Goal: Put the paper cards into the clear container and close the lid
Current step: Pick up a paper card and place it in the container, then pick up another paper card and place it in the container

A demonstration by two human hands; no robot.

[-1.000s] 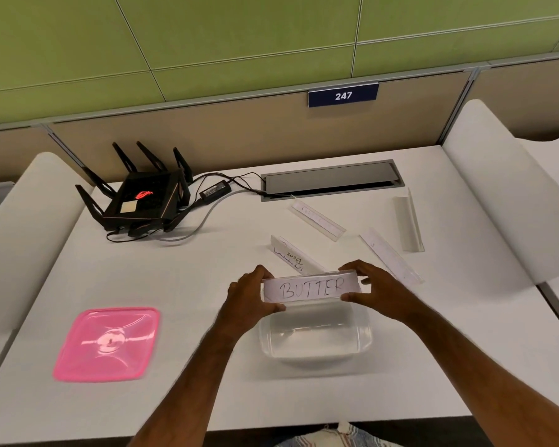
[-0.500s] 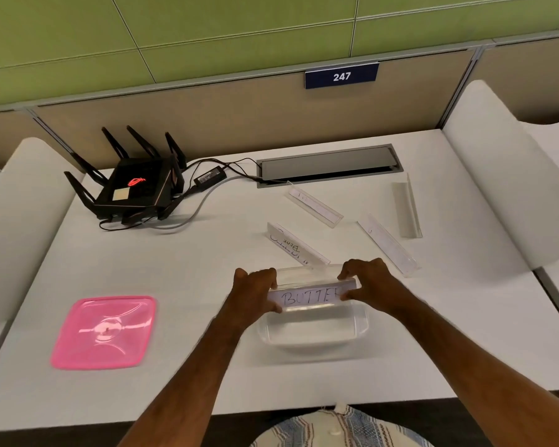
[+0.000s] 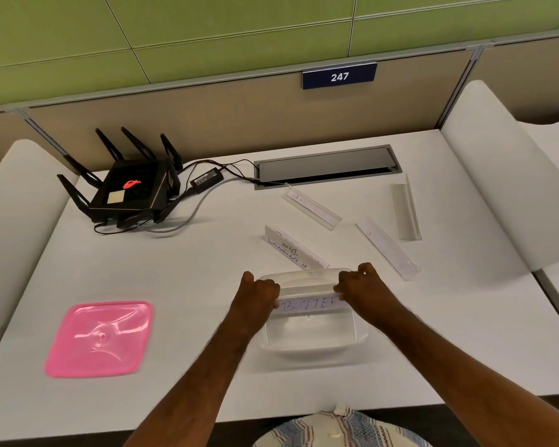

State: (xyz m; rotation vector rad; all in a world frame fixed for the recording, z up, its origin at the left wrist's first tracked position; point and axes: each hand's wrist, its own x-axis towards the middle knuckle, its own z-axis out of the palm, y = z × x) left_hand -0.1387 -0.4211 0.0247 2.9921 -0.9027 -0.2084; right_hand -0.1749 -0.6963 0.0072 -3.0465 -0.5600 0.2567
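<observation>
progress is early: the butter card (image 3: 309, 305) is held over the far part of the clear container (image 3: 313, 330), pinched at its ends by the left hand (image 3: 257, 296) and right hand (image 3: 360, 290). other cards (image 3: 292, 248) lie far on the tabletop (image 3: 191, 285); the pink lid (image 3: 99, 338) is left off.

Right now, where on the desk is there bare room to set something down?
Bare patches: between the pink lid and the clear container, and between the router and that lid. Crowded: behind the container, where four card holders lie scattered, and over the container, where both hands hold the BUTTER card.
</observation>
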